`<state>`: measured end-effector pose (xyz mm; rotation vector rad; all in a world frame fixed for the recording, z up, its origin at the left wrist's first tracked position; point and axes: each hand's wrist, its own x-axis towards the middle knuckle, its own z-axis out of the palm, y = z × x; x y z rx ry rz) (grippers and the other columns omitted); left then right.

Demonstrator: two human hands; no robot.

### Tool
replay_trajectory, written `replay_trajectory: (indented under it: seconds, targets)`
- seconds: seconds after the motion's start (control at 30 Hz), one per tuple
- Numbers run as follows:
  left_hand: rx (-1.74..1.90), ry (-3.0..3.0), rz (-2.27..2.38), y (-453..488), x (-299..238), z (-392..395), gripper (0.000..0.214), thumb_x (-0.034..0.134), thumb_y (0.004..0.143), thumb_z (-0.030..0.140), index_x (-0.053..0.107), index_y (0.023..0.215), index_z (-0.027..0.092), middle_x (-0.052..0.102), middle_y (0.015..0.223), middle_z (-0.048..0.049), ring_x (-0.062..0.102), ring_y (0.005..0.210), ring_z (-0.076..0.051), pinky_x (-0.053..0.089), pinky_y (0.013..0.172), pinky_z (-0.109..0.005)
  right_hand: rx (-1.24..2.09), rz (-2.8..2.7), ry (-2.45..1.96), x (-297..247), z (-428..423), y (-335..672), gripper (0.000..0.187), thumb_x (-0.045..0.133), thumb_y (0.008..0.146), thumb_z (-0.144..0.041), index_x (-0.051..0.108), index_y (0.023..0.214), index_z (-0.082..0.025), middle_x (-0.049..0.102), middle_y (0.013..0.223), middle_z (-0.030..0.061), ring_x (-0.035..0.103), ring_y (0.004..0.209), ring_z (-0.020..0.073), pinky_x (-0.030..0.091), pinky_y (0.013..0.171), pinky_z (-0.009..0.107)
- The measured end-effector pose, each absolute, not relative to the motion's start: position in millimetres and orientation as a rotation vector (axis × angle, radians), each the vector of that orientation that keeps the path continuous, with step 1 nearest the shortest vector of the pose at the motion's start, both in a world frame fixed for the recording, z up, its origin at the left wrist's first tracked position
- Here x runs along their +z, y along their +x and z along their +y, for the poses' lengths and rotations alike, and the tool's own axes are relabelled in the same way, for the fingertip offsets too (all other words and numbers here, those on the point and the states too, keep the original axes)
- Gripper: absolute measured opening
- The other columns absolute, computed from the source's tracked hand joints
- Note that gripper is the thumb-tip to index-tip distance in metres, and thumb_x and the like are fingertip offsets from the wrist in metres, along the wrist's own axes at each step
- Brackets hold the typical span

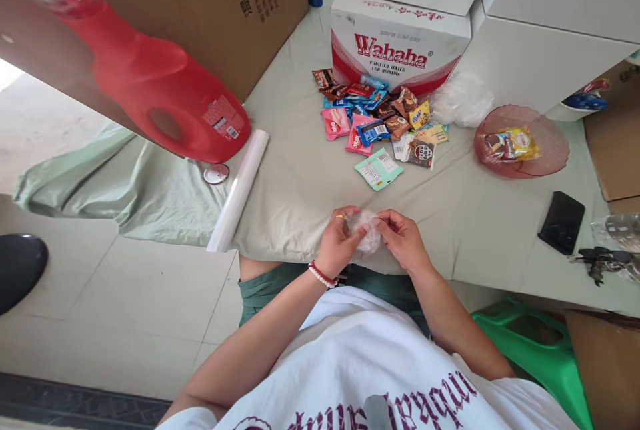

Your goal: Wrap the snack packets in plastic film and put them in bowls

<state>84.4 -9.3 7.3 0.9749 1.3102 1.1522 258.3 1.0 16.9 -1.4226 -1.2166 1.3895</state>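
Crumpled clear plastic film (pixel 367 231), perhaps a thin bag, is bunched between my two hands at the table's front edge. My left hand (pixel 343 233), with a gold ring and a beaded bracelet, grips its left side, the thumb lying over it. On the other side my right hand (pixel 400 235) pinches the film between thumb and fingertips. Just beyond my hands lies a mint-green snack packet (pixel 379 169). Behind that packet is a pile of small wrapped snacks (pixel 373 130) in pink, blue, brown and yellow.
A Wahaha water carton (pixel 400 50) stands behind the snacks. A pink bowl (pixel 555 157) with snack packets is at right, near more crumpled plastic (pixel 463 100), a black phone (pixel 563 222) and keys (pixel 597 260). At left are a white roll (pixel 239 190) and a large red jug (pixel 165 83).
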Motion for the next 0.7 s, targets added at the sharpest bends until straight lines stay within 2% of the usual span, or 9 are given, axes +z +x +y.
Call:
replay_trajectory:
  seconds: [0.07,0.13,0.23,0.33,0.43,0.53,0.6,0.7]
  targets:
    - [1.174,0.931,1.346,79.9,7.4,-4.4,0.038,0.077,0.084,0.055,0.076,0.092,0.019,0.07,0.121,-0.0116,0.066,0.102,-0.021,0.052,0.082,-0.03,1.347,-1.217,-1.43,22.7,5.5,264.7,0.036,0.074,0.083,-0.058,0.073,0.088,-0.023,0.064,0.074,0.0003,0.052,0.064,0.0148,0.044,0.057,0.027]
    - [1.212,0.859,1.345,74.5,8.4,-0.1,0.04,0.072,0.087,0.059,0.076,0.086,0.019,0.073,0.112,-0.0088,0.064,0.09,-0.017,0.051,0.077,-0.028,1.313,-1.182,-1.418,28.3,10.0,273.6,0.035,0.078,0.08,-0.057,0.074,0.087,-0.023,0.066,0.078,0.001,0.054,0.068,0.015,0.047,0.061,0.027]
    - [1.311,0.699,1.255,70.1,12.7,4.5,0.043,0.076,0.082,0.063,0.071,0.082,0.02,0.07,0.089,-0.0028,0.059,0.075,-0.013,0.049,0.072,-0.026,1.383,-1.072,-1.356,33.7,13.8,286.8,0.036,0.084,0.074,-0.055,0.074,0.086,-0.023,0.068,0.081,0.001,0.056,0.068,0.0139,0.05,0.066,0.028]
    - [1.363,0.533,1.136,72.5,19.8,7.7,0.047,0.079,0.078,0.066,0.062,0.078,0.021,0.059,0.073,0.002,0.055,0.067,-0.011,0.05,0.068,-0.026,1.459,-1.033,-1.354,35.7,12.4,295.6,0.037,0.085,0.073,-0.055,0.075,0.087,-0.023,0.069,0.078,0.001,0.057,0.066,0.0139,0.051,0.064,0.029]
    - [1.361,0.482,1.115,76.8,26.4,10.8,0.05,0.079,0.077,0.068,0.057,0.079,0.022,0.043,0.063,0.0066,0.041,0.054,-0.009,0.042,0.054,-0.024,1.357,-1.161,-1.444,38.9,5.9,302.0,0.033,0.08,0.079,-0.054,0.075,0.088,-0.023,0.068,0.075,0.0008,0.056,0.064,0.0146,0.049,0.06,0.028]
    - [1.377,0.504,1.151,77.5,29.9,14.6,0.052,0.077,0.078,0.07,0.056,0.079,0.023,0.033,0.059,0.0084,0.03,0.05,-0.007,0.032,0.047,-0.022,1.043,-1.368,-1.514,47.8,-4.0,308.4,0.024,0.074,0.088,-0.048,0.076,0.093,-0.025,0.07,0.084,0.0024,0.06,0.072,0.0167,0.05,0.066,0.03]
    - [1.412,0.497,1.167,75.6,30.4,17.4,0.052,0.076,0.079,0.07,0.055,0.08,0.023,0.033,0.06,0.0084,0.03,0.05,-0.007,0.032,0.047,-0.022,0.853,-1.426,-1.499,55.2,-10.7,311.4,0.019,0.07,0.093,-0.044,0.076,0.097,-0.026,0.068,0.089,0.0028,0.06,0.076,0.0172,0.05,0.068,0.031]
    - [1.496,0.465,1.153,71.8,29.6,19.5,0.049,0.079,0.079,0.063,0.051,0.078,0.023,0.039,0.063,0.0072,0.037,0.053,-0.008,0.036,0.051,-0.022,0.759,-1.37,-1.444,61.5,-16.7,311.5,0.017,0.068,0.096,-0.043,0.073,0.1,-0.027,0.065,0.09,0.0023,0.058,0.07,0.0157,0.047,0.061,0.03]
